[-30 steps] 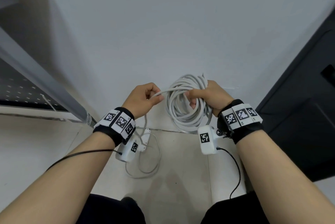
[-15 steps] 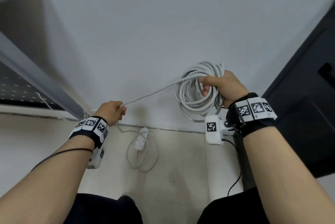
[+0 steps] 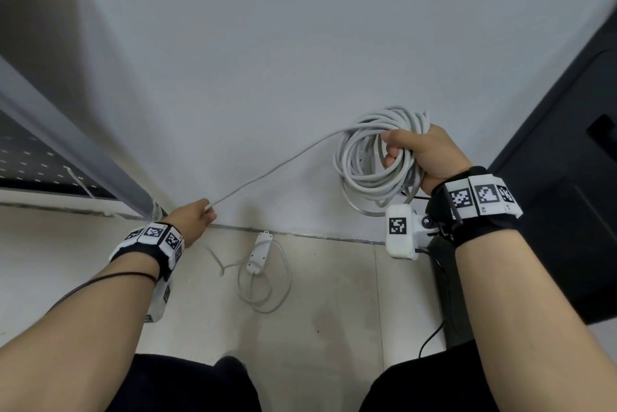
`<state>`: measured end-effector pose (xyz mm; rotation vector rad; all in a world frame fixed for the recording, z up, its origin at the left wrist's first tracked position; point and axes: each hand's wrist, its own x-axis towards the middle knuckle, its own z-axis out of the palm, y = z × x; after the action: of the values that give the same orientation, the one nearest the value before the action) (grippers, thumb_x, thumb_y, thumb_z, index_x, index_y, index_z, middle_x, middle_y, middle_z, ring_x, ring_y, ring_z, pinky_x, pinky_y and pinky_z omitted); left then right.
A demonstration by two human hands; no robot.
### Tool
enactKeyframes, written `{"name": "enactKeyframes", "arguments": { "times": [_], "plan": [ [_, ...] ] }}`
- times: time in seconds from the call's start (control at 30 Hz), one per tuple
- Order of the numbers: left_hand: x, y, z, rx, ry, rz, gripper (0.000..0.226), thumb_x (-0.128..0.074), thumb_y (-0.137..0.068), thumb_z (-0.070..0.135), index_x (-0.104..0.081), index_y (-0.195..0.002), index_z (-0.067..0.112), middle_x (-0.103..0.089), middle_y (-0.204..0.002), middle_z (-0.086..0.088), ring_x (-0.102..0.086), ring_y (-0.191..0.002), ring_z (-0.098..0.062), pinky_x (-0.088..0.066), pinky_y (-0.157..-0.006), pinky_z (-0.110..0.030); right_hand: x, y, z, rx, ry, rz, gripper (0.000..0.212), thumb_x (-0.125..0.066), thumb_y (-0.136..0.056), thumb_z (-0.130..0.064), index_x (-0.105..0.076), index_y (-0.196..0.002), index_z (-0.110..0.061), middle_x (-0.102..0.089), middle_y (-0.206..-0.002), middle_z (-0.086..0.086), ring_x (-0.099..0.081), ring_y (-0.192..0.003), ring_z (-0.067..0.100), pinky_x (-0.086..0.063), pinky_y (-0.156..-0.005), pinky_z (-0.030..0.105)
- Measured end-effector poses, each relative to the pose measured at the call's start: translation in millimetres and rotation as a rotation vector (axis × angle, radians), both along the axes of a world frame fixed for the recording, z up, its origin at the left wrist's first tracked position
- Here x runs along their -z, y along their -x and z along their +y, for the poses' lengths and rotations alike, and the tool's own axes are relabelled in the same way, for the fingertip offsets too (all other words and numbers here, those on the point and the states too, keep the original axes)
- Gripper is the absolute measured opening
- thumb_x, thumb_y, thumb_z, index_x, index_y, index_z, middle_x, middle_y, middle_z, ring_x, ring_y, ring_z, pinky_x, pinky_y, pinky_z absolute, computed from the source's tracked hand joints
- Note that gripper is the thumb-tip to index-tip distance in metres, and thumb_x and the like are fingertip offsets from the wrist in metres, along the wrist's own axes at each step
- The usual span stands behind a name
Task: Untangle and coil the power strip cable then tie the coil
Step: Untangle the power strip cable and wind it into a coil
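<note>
In the head view, the right hand is closed around a bundle of white loops, the coil, held up in front of the pale wall. From the coil one straight run of cable goes down to the left hand, which is closed and pinches it between the fingertips. The rest of the cable lies in loose loops on the floor around the power strip, near the foot of the wall. The cable seems rather stiff and springy, because the loops keep a round shape, so I judge that the coil wants to open when the grip loosens. It looks smooth and light; the strip is the heavier end. A good hold is across all loops together, with the free run sliding through the other fingers.
</note>
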<state>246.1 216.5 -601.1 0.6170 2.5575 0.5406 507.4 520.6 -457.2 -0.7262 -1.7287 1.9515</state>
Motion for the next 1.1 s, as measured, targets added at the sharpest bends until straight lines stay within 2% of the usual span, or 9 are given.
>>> {"name": "enactKeyframes", "arguments": {
  "times": [0.1, 0.17, 0.23, 0.4, 0.53, 0.67, 0.83, 1.03, 1.1],
  "plan": [
    [-6.0, -2.7, 3.5, 0.059, -0.005, 0.018, 0.021, -0.046, -0.101, 0.03, -0.032, -0.107, 0.015, -0.055, -0.083, -0.009, -0.059, -0.076, -0.032, -0.048, -0.074, -0.04, 2.6, -0.3, 1.1, 0.004, 0.019, -0.014, 0.014, -0.073, -0.081, -0.01, -0.064, -0.07, -0.006, -0.058, -0.054, 0.006, -0.058, -0.048, 0.021, -0.051, -0.052, 0.03],
    [-9.4, -5.7, 5.8, 0.111, -0.038, -0.013, 0.016, -0.042, -0.103, 0.028, -0.03, -0.108, 0.019, -0.054, -0.075, -0.01, -0.057, -0.069, -0.029, -0.049, -0.069, -0.039, 3.9, 0.0, 0.4, 0.002, 0.031, -0.024, 0.014, -0.076, -0.079, -0.012, -0.066, -0.07, -0.006, -0.059, -0.055, 0.006, -0.059, -0.049, 0.021, -0.051, -0.053, 0.031],
    [-13.6, -9.3, 8.9, 0.166, -0.069, 0.004, 0.004, -0.04, -0.103, 0.025, -0.037, -0.103, 0.022, -0.052, -0.068, -0.007, -0.052, -0.06, -0.025, -0.045, -0.061, -0.031, 4.6, 0.7, -0.3, -0.007, 0.032, -0.035, 0.016, -0.078, -0.074, -0.016, -0.067, -0.067, -0.007, -0.059, -0.056, 0.007, -0.059, -0.05, 0.022, -0.052, -0.054, 0.032],
    [-27.6, -12.9, 18.9, 0.261, 0.052, 0.054, 0.03, -0.048, -0.1, 0.023, -0.06, -0.075, 0.032, -0.05, -0.066, 0.007, -0.047, -0.06, -0.013, -0.037, -0.059, -0.027, 7.3, 3.3, -1.5, -0.026, 0.006, -0.052, 0.018, -0.08, -0.076, -0.018, -0.068, -0.065, -0.009, -0.061, -0.056, 0.007, -0.06, -0.05, 0.023, -0.053, -0.056, 0.033],
    [-47.1, -28.0, 31.9, 0.366, 0.277, 0.048, 0.02, -0.059, -0.092, 0.036, -0.072, -0.077, 0.039, -0.061, -0.083, 0.012, -0.058, -0.078, -0.012, -0.045, -0.076, -0.027, 8.4, 6.5, -4.7, -0.029, -0.079, -0.1, 0.023, -0.083, -0.076, -0.022, -0.068, -0.066, -0.007, -0.064, -0.058, 0.009, -0.062, -0.051, 0.024, -0.053, -0.058, 0.033],
    [-60.1, -78.4, 65.4, 0.641, 0.391, -0.023, 0.015, -0.067, -0.083, 0.035, -0.077, -0.093, 0.038, -0.069, -0.08, 0.012, -0.061, -0.08, -0.01, -0.046, -0.072, -0.021, 10.1, 14.5, -15.6, -0.071, -0.257, -0.226, 0.03, -0.085, -0.073, -0.028, -0.07, -0.074, -0.002, -0.07, -0.062, 0.01, -0.068, -0.056, 0.024, -0.058, -0.065, 0.036],
    [-94.3, -120.3, 96.6, 0.804, -0.041, -0.32, 0.016, -0.066, -0.091, 0.023, -0.077, -0.09, 0.035, -0.06, -0.059, 0.015, -0.046, -0.056, 0.001, -0.037, -0.06, -0.012, 16.2, 22.1, -41.3, -0.251, -0.439, -0.406, 0.044, -0.087, -0.07, -0.035, -0.071, -0.089, 0.001, -0.075, -0.072, 0.01, -0.073, -0.065, 0.026, -0.06, -0.06, 0.034],
    [-108.6, -125.2, 95.2, 0.644, -0.401, -0.277, 0.008, -0.077, -0.084, 0.026, -0.081, -0.088, 0.02, -0.059, -0.067, -0.021, -0.037, -0.055, -0.015, -0.032, -0.06, -0.025, 20.4, 24.2, -53.7, -0.386, -0.516, -0.402, 0.042, -0.085, -0.074, -0.033, -0.072, -0.101, -0.004, -0.075, -0.097, 0.016, -0.071, -0.093, 0.033, -0.054, -0.09, 0.052],
    [-105.2, -122.7, 92.6, 0.54, -0.476, -0.248, 0.012, -0.08, -0.08, 0.027, -0.078, -0.079, 0.015, -0.057, -0.055, -0.005, -0.039, -0.05, -0.009, -0.035, -0.058, -0.022, 19.5, 22.1, -54.8, -0.415, -0.524, -0.399, 0.039, -0.084, -0.075, -0.034, -0.073, -0.101, -0.007, -0.075, -0.096, 0.014, -0.072, -0.092, 0.031, -0.054, -0.09, 0.052]
  ]
}}
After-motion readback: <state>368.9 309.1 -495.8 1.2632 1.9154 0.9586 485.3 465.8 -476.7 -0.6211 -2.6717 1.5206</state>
